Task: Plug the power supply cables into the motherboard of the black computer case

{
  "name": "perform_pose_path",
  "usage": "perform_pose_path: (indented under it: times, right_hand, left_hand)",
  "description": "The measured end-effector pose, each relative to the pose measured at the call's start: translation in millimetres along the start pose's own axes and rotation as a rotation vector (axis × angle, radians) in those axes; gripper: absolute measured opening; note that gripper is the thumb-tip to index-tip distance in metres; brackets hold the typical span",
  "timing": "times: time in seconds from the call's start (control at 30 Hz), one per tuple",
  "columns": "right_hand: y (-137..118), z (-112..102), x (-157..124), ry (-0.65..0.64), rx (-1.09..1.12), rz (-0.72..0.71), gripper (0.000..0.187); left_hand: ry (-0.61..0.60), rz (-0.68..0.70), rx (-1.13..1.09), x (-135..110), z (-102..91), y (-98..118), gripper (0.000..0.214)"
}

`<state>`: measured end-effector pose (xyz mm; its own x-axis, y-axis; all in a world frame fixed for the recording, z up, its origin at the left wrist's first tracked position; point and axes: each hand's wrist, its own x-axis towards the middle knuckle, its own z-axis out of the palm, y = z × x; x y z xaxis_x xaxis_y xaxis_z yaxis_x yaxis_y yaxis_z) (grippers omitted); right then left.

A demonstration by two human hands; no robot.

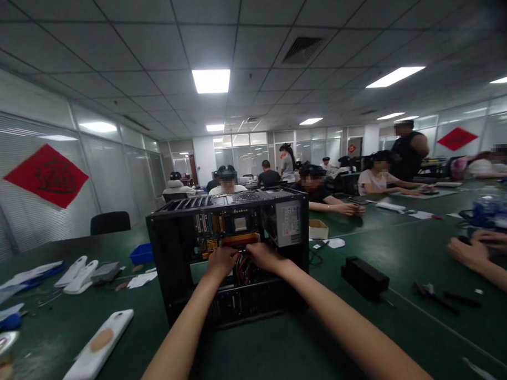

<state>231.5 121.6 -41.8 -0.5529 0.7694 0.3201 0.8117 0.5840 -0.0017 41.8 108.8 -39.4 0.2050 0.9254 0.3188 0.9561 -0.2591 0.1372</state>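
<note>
A black computer case (156, 260) stands with its side open towards me on the green table. Inside it are a motherboard (215, 224), a power supply (288, 222) at upper right and a bundle of coloured cables (243, 268). Both my hands reach into the case, side by side at the lower part of the board. With fingers curled, my left hand (221, 262) is just left of the cables. My right hand (266, 257) is closed on their right, close to a yellow and red strip (241, 239). What the fingertips grip is too small to make out.
A white phone-like object (99, 346) lies at front left, a blue tray (141, 253) behind it. Right of the case are a black box (364, 277) and black parts (436, 297). Another person's hands (472, 251) are at the right edge; more people sit beyond.
</note>
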Motion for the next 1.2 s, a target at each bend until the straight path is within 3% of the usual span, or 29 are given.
perform_pose_path:
  times: [0.63,1.03,1.2]
  right_hand:
    - [6.6,1.4,-1.8,0.008,0.059,0.026,0.034]
    - [5.1,2.9,1.1,0.028,0.089,0.057,0.032]
    - [9.7,4.0,-0.3,0.039,0.14,0.041,0.031]
  left_hand:
    - [0.011,0.067,0.074,-6.2,-2.3,5.1,0.034]
    - [0.059,-0.018,0.113,-6.1,0.1,14.2,0.033]
    - [0.009,0.013,0.01,-5.3,-0.6,6.1,0.033]
